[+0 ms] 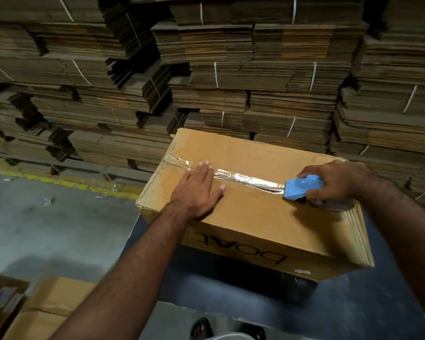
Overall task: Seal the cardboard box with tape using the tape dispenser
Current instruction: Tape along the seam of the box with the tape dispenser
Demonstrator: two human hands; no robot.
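A person seals a cardboard box (268, 217) in a warehouse, working in front of strapped bundles of flattened cartons (268, 77) stacked high behind it. The box sits on a dark blue surface (353, 310), its printed side facing the camera with the lettering upside down. The left hand (196, 190) lies flat on the top panel, fingers straight and together, the fingertips over the clear tape (243, 179) already laid; it appears placed there to press the strip down and steady the box against the pull. The right hand (339, 180) has its fingers curled round the blue tape dispenser (303, 186), which rests on the box top near the right end of the centre seam. The roll itself is mostly hidden under the hand. The dispenser's nose points left along the seam toward the flat hand, its long axis in line with the tape. The strip runs from the far left edge of the box, where it wrinkles over the corner, across to the dispenser. The box's long axis runs the same way, left to right and slightly toward the camera. Judging by the short stretch of seam left bare, the run looks nearly finished. More boxes (47, 305) stand at the lower left on the concrete floor (47, 212), beside a yellow floor line (59, 180).
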